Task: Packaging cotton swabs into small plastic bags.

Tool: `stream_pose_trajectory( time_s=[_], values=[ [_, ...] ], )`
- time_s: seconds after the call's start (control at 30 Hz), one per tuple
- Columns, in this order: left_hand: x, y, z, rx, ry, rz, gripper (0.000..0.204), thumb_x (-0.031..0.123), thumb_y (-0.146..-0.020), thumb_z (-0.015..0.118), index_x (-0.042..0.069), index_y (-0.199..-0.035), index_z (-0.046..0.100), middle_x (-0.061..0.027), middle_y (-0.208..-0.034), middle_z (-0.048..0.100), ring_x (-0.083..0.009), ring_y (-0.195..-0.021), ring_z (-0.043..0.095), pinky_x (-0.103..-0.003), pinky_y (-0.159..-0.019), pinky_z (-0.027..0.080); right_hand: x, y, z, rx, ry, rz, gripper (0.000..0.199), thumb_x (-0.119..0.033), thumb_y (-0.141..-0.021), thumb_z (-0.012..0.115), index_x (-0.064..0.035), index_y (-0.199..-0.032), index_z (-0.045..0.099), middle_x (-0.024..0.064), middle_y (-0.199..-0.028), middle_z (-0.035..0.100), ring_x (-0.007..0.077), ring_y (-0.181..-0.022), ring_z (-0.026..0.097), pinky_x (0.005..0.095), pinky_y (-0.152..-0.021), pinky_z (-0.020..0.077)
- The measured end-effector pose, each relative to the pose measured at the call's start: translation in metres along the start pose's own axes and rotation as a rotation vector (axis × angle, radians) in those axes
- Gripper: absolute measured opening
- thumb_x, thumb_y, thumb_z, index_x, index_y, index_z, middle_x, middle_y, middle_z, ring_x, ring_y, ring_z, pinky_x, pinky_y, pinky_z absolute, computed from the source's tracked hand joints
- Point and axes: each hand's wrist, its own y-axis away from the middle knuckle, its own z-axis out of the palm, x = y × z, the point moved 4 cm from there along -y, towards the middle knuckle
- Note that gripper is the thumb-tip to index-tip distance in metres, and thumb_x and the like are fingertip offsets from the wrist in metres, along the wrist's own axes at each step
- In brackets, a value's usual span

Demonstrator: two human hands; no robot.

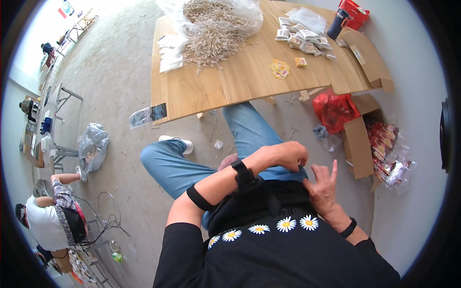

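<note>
My left hand (291, 156) reaches across my lap to the right hip of my blue jeans (252, 129). Its fingers are curled in close together, and whatever may be between them is hidden. Just beside it, my right hand (324, 188) is raised at the hip with its fingers apart, one pointing up, and nothing visible in it. A black device (243, 174) is strapped round my left wrist, and a black band (349, 227) circles my right wrist. Both hands are off the wooden table (240, 81), over my lap.
Thin sticks resembling cotton swabs (211, 45) are heaped on the table beside white packets (172, 52). Small packs (305, 38), yellow cards (279, 68) and a dark bottle (338, 24) lie farther right. An open carton (359, 144) stands right of me. Another person (48, 218) is at left.
</note>
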Motion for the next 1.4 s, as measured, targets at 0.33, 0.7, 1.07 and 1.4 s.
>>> stream_pose_trajectory(
  time_s=[0.33,0.7,1.07,1.4],
  values=[
    [-0.005,0.001,0.005,-0.014,0.038,0.081,0.031,0.009,-0.068,0.071,0.003,-0.099,0.072,-0.0156,-0.094,0.071,-0.0337,-0.092,0.067,-0.041,-0.080,0.053,0.006,0.009,0.007,-0.139,0.063,0.020,0.003,-0.008,-0.070,0.064,-0.0056,-0.069,0.065,0.0095,-0.084,0.057,0.0287,-0.101,0.056,0.0710,-0.112,0.0204],
    [0.036,0.005,0.000,-0.029,0.054,0.062,0.019,0.009,-0.066,0.070,0.002,-0.083,0.068,-0.0157,-0.077,0.068,-0.0340,-0.077,0.067,-0.042,-0.067,0.050,0.003,0.010,0.002,-0.081,0.049,-0.008,0.007,-0.012,-0.072,0.067,-0.0124,-0.078,0.069,0.0109,-0.111,0.055,0.0293,-0.114,0.052,0.0727,-0.111,0.0193],
    [0.035,0.004,-0.008,0.134,0.136,0.175,0.020,0.001,-0.062,0.071,-0.001,-0.080,0.064,-0.0143,-0.073,0.066,-0.0309,-0.073,0.066,-0.039,-0.064,0.050,-0.001,-0.004,0.012,-0.036,0.161,-0.002,0.026,-0.011,-0.075,0.068,-0.0125,-0.101,0.065,0.0097,-0.111,0.052,0.0296,-0.111,0.052,0.0711,-0.112,0.0207],
    [-0.002,0.001,0.011,-0.186,0.310,-0.005,0.034,0.004,-0.071,0.068,-0.001,-0.105,0.071,-0.0119,-0.079,0.071,-0.0209,-0.069,0.069,-0.034,-0.063,0.053,0.006,-0.005,-0.016,-0.095,-0.274,0.097,0.008,0.001,-0.069,0.064,-0.0028,-0.075,0.061,0.0105,-0.093,0.053,0.0301,-0.101,0.054,0.0670,-0.110,0.0246]
  ],
)
